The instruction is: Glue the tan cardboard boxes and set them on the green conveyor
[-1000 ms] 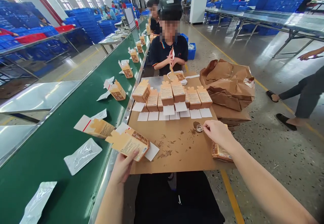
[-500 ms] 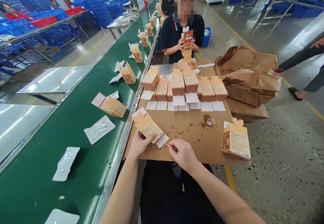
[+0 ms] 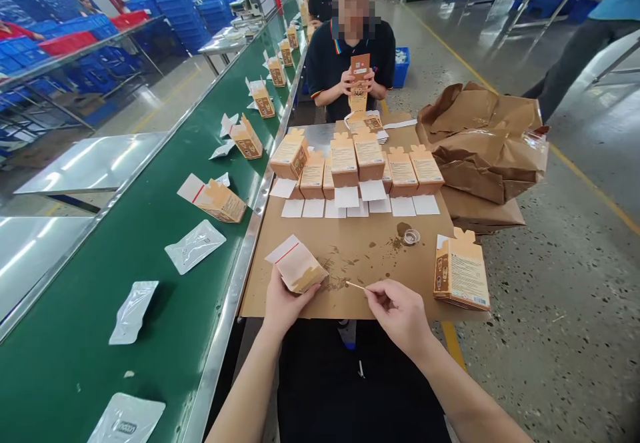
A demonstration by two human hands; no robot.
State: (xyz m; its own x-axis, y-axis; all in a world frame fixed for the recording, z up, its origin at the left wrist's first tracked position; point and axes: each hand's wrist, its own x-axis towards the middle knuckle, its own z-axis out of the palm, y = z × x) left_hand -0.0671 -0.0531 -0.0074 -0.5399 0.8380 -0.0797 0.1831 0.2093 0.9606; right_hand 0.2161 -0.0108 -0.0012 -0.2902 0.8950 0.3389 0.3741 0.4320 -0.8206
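My left hand is closed round a small tan and white carton, tilted above the cardboard-covered table. A white flap with a red line sticks out at its upper left end. In my right hand a thin pale stick is pinched between thumb and fingers, its tip pointing left, apart from the carton. Beyond it stands a small clear round dish beside a brown smear and crumbs. Several printed cartons are piled at the far side, white flaps towards me.
At left runs a green conveyor belt with silver pouches and cartons. Flattened cartons lie stacked at the table's right corner. Large brown paper bags stand beyond it. A co-worker opposite holds a carton.
The carton in my left hand has turned, showing a paler side instead of its printed one. My right hand has moved right with the stick, away from the carton.
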